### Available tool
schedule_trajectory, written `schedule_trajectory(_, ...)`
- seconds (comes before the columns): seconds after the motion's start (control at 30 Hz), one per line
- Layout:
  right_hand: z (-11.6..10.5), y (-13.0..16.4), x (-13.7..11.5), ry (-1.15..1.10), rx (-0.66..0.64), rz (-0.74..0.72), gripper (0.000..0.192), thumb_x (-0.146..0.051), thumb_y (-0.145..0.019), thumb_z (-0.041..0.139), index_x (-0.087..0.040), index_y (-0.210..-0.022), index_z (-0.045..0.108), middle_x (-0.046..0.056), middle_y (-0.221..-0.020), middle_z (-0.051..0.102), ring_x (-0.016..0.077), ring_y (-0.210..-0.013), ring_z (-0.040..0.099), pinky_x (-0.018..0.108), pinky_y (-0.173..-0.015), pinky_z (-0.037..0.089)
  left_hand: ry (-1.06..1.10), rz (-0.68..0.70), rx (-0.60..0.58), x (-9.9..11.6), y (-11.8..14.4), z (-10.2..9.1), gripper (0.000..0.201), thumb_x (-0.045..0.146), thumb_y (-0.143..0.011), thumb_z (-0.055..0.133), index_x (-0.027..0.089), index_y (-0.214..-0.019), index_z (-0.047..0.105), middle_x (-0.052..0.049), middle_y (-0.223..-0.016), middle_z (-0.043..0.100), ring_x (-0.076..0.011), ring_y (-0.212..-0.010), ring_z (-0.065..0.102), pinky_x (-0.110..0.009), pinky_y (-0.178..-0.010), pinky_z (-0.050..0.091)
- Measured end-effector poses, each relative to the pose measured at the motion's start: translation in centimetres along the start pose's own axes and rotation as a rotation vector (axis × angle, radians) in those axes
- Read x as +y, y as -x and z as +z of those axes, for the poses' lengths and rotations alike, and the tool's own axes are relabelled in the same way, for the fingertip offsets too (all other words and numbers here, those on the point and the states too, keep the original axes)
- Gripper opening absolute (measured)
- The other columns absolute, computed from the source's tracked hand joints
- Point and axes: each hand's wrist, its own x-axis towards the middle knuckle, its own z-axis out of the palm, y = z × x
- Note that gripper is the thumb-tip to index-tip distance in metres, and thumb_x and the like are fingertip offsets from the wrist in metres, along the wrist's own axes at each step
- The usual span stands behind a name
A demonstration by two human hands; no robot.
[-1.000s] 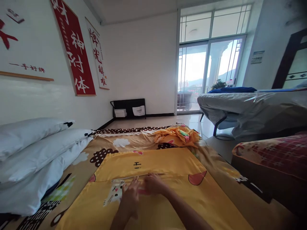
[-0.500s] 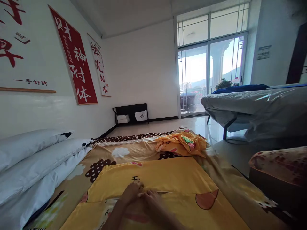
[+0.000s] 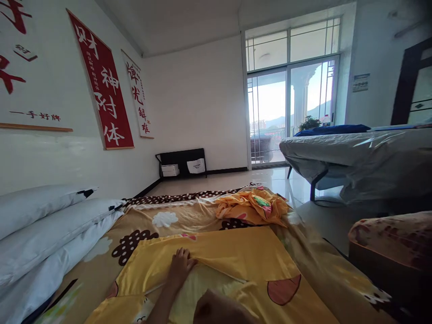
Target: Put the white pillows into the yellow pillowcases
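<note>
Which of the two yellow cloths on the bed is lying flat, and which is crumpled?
The yellow cloth under the left hand lies spread flat. The other yellow cloth, farther away near the bed's end, is crumpled in a heap, untouched.

Flat yellow cartoon-print pillowcase (image 3: 236,256) on bed (image 3: 189,211): open fabric ahead and right of left hand (image 3: 180,266). Left side blocked by stacked white pillows (image 3: 43,229) against wall. Far end: crumpled orange-yellow cloth heap (image 3: 253,204). Right: bed edge, then red patterned cushion (image 3: 391,234). Right hand (image 3: 216,308) low, near camera.
</note>
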Motion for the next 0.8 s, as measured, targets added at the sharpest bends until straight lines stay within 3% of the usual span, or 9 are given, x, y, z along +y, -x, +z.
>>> schedule_trajectory(0.07,-0.2,-0.7,0.9,0.108,0.234,0.024,0.032,-0.023,-0.076,0.054,-0.022,-0.103,0.072,0.004,-0.106,0.071,0.0202,-0.095,0.064,0.027,-0.084,0.047,0.005,0.017,-0.025,-0.1,0.4,0.0,0.034,0.037,-0.087,0.042,0.017,-0.108,0.061,-0.01,-0.118,0.06,-0.0237,-0.113,0.051,-0.036,-0.093,0.037)
schedule_trajectory(0.13,-0.1,-1.3,2.2,0.238,0.371,0.014,0.047,-0.022,-0.077,0.051,-0.02,-0.123,0.062,0.008,-0.132,0.058,0.0248,-0.121,0.051,0.036,-0.104,0.036,0.009,0.051,-0.059,-0.2,1.1,-0.2,0.039,0.03,-0.083,0.044,0.019,-0.118,0.058,-0.01,-0.129,0.057,-0.0237,-0.121,0.047,-0.038,-0.1,0.034)
schedule_trajectory(0.2,0.5,-1.7,3.3,0.348,0.346,0.032,0.06,-0.023,-0.078,0.048,-0.019,-0.138,0.047,0.009,-0.148,0.04,0.0285,-0.137,0.032,0.047,-0.113,0.021,0.018,0.091,-0.092,-0.4,1.8,-0.4,0.051,0.032,-0.084,0.043,0.021,-0.133,0.049,-0.008,-0.143,0.047,-0.0229,-0.132,0.038,-0.041,-0.109,0.026)
schedule_trajectory(0.27,1.1,-2.0,3.9,0.415,0.278,0.096,0.065,-0.024,-0.08,0.046,-0.017,-0.144,0.039,0.011,-0.153,0.031,0.0314,-0.141,0.024,0.055,-0.113,0.016,0.069,0.111,-0.144,-1.0,2.4,-0.6,0.059,0.041,-0.089,0.035,0.021,-0.144,0.035,-0.006,-0.152,0.036,-0.0205,-0.14,0.029,-0.041,-0.114,0.02)
schedule_trajectory(0.4,1.1,-3.9,3.5,0.512,0.299,0.162,0.056,-0.021,-0.078,0.045,-0.018,-0.135,0.051,0.015,-0.144,0.045,0.0332,-0.134,0.037,0.055,-0.108,0.028,0.103,0.044,-0.248,-3.0,2.3,-1.1,0.066,0.052,-0.091,0.022,0.019,-0.148,0.028,-0.006,-0.156,0.027,-0.0212,-0.144,0.022,-0.043,-0.117,0.018)
schedule_trajectory(0.53,-0.6,-8.0,3.7,0.532,0.286,0.072,0.05,-0.029,-0.086,0.044,-0.022,-0.136,0.048,0.014,-0.144,0.045,0.0289,-0.135,0.036,0.054,-0.109,0.026,0.006,-0.015,-0.234,-4.2,0.2,-0.5,0.068,0.054,-0.09,0.023,0.019,-0.148,0.028,-0.005,-0.157,0.02,-0.0237,-0.146,0.015,-0.05,-0.117,0.015)
schedule_trajectory(0.67,-2.3,-11.8,6.3,0.512,0.226,-0.006,0.067,-0.059,-0.085,0.05,-0.028,-0.143,0.039,0.012,-0.152,0.033,0.0311,-0.14,0.026,0.061,-0.11,0.015,-0.116,-0.019,-0.191,-5.0,-2.8,0.9,0.061,0.041,-0.091,0.023,0.02,-0.149,0.025,-0.004,-0.157,0.02,-0.0218,-0.146,0.016,-0.049,-0.117,0.016)
schedule_trajectory(0.73,-3.8,-12.4,8.0,0.512,0.173,0.0,0.074,-0.065,-0.082,0.051,-0.028,-0.144,0.036,0.012,-0.153,0.028,0.0309,-0.141,0.023,0.06,-0.111,0.013,-0.143,-0.062,-0.157,-6.5,-4.0,1.3,0.061,0.039,-0.091,0.022,0.022,-0.149,0.024,-0.003,-0.157,0.019,-0.0223,-0.145,0.017,-0.05,-0.116,0.019)
schedule_trajectory(0.8,-6.1,-11.6,9.8,0.528,0.117,0.049,0.066,-0.059,-0.086,0.048,-0.03,-0.144,0.037,0.01,-0.154,0.028,0.0278,-0.142,0.023,0.056,-0.112,0.016,-0.162,-0.093,-0.127,-8.9,-4.8,1.5,0.059,0.039,-0.091,0.024,0.025,-0.148,0.03,-0.003,-0.157,0.02,-0.0224,-0.145,0.018,-0.049,-0.115,0.02)
